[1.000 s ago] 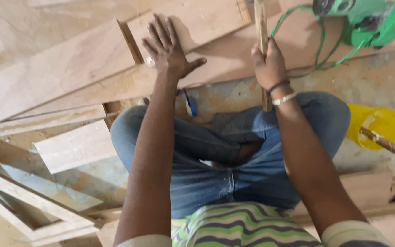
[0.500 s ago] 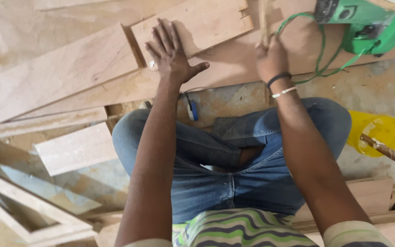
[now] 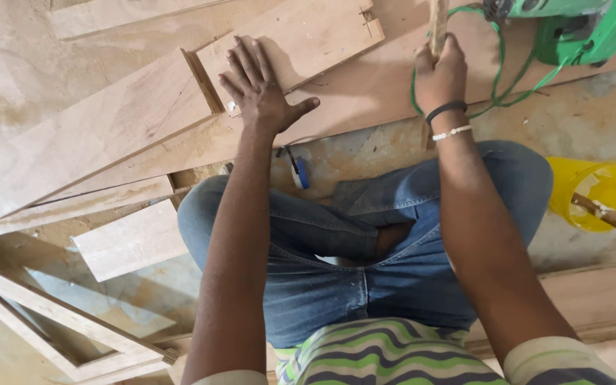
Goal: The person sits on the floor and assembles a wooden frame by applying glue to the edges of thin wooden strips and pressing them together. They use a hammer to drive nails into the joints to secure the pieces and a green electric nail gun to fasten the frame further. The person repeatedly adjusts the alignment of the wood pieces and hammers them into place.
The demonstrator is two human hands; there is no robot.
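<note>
My left hand (image 3: 259,89) lies flat, fingers spread, on a short wooden board (image 3: 315,36) that rests on a larger plywood sheet (image 3: 365,93). My right hand (image 3: 440,77) is closed around a thin upright wooden stick (image 3: 437,21) standing on that sheet. Two bands circle the right wrist. A green cord (image 3: 497,78) loops beside the right hand and runs to a green power tool (image 3: 572,28) at the top right. My knees in blue jeans are below both hands.
Long planks (image 3: 87,135) lie at the left, with a small offcut (image 3: 133,239) and a wooden frame (image 3: 51,314) below them. A yellow tub (image 3: 597,192) with a stick in it sits at the right. A blue-handled tool (image 3: 299,172) lies by my knee. Sawdust covers the floor.
Both hands have kept their places on the board and the stick; the view has shifted slightly, so everything sits a little lower in the frame.
</note>
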